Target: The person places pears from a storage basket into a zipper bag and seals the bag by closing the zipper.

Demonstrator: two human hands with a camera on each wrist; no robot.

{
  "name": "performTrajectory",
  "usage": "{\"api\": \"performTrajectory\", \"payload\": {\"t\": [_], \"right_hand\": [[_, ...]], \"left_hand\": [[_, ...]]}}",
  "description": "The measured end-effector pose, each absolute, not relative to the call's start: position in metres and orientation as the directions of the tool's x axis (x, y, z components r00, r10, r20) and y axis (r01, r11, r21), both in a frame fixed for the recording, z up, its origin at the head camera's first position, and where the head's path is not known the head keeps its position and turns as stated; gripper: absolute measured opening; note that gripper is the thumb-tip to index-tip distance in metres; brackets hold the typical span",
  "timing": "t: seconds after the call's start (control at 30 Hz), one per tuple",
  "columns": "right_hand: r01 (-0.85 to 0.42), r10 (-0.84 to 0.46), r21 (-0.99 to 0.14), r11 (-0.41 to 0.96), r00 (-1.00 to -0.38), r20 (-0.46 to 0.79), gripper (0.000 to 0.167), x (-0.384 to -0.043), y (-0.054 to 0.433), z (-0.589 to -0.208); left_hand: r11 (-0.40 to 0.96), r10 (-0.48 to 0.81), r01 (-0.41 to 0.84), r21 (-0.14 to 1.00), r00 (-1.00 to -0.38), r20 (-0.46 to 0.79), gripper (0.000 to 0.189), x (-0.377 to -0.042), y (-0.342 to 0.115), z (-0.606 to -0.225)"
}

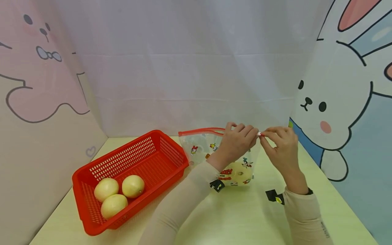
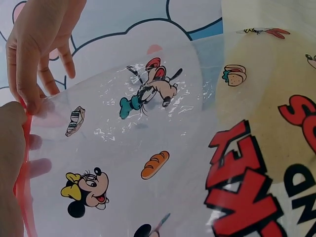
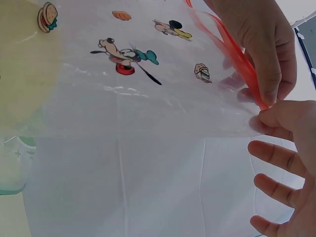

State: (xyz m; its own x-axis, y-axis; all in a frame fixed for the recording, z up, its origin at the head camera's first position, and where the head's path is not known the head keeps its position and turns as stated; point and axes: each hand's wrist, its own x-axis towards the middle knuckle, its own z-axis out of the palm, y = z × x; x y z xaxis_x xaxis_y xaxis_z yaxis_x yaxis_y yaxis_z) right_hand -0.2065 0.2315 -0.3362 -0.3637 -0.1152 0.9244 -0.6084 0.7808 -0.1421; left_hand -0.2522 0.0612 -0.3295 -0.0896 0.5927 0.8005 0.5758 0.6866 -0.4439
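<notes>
A clear zip bag (image 1: 199, 139) with cartoon prints and a red zip strip (image 1: 196, 131) stands upright on the table, its top edge held up. Inside, low down, is a round pale-yellow fruit (image 1: 240, 173). My left hand (image 1: 239, 141) grips the red strip near its right end, thumb and fingers on opposite sides of the plastic. Right beside it, my right hand (image 1: 283, 146) pinches the strip's end at the bag's corner, where a small white piece (image 1: 259, 134) shows. In the right wrist view, the other right-hand fingers (image 3: 279, 158) are spread apart from the bag.
Left of the bag, a red slotted basket (image 1: 171, 180) sits at an angle, close to the bag's side. Three pale-yellow fruits (image 1: 114, 206) lie in its near-left end. A white curtain (image 1: 190, 75) hangs behind the table (image 1: 232, 217), with printed cartoon panels on both sides.
</notes>
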Motion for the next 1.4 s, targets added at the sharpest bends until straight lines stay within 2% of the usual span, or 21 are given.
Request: {"api": "performTrajectory", "payload": {"t": [0.4, 0.73, 0.93, 1.07, 1.27, 1.4], "right_hand": [[-0.622, -0.090, -0.169, 0.764, -0.363, 0.928, 0.004, -0.204, 0.226, -0.336], [-0.653, -0.136, -0.164, 0.740, -0.384, 0.913, 0.009, -0.204, 0.226, -0.336], [-0.668, -0.162, -0.161, 0.727, -0.395, 0.904, 0.008, -0.205, 0.227, -0.337], [-0.691, -0.179, -0.155, 0.706, -0.386, 0.905, 0.009, -0.207, 0.227, -0.336], [-0.713, -0.205, -0.138, 0.688, -0.373, 0.905, 0.019, -0.209, 0.232, -0.331], [-0.715, -0.205, -0.130, 0.687, -0.363, 0.909, 0.017, -0.209, 0.234, -0.329]], "left_hand": [[0.637, 0.621, 0.604, -0.479, -0.035, 0.783, 0.017, -0.257, 0.052, -0.330], [0.550, 0.656, 0.639, -0.538, 0.068, 0.752, 0.015, -0.266, 0.041, -0.326], [0.516, 0.668, 0.663, -0.542, 0.084, 0.740, 0.015, -0.267, 0.035, -0.327], [0.511, 0.673, 0.662, -0.548, 0.089, 0.734, 0.015, -0.267, 0.031, -0.327], [0.520, 0.674, 0.658, -0.545, 0.076, 0.735, 0.015, -0.268, 0.025, -0.325], [0.512, 0.682, 0.660, -0.549, 0.077, 0.728, 0.015, -0.269, 0.021, -0.323]]}}
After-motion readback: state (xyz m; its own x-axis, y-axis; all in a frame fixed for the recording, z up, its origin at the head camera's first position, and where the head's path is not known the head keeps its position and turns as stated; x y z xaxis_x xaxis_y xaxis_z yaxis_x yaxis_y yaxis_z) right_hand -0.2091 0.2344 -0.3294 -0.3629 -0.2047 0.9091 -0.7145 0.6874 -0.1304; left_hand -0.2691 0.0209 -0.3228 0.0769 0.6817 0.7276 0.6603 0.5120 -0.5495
